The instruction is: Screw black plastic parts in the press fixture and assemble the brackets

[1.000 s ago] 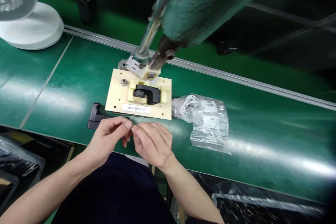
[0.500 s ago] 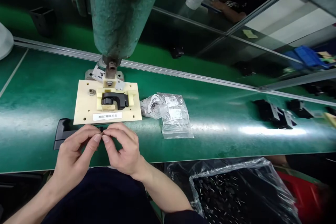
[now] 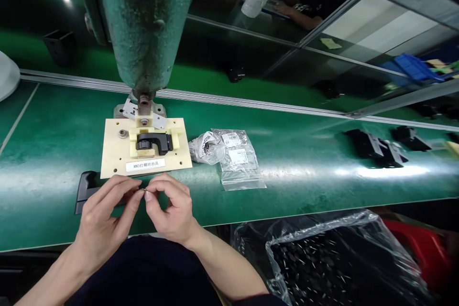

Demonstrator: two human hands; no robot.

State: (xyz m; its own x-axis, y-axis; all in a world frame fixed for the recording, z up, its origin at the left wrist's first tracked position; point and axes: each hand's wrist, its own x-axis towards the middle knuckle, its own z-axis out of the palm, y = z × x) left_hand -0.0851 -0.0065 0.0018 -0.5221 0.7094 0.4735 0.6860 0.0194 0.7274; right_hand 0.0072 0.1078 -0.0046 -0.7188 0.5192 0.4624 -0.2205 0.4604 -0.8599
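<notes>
I logged: tiny piece, pinched between fingertips of left hand and right hand; black part, which lay beyond them in cream fixture, long axis crosswise, right hand nearer.

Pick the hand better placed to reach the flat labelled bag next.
Right, I'd judge: the right hand is nearer the flat labelled bag; the left hand is farther, with the right in between. Both hands meet at a tiny item, so either may first need to let go.
</notes>
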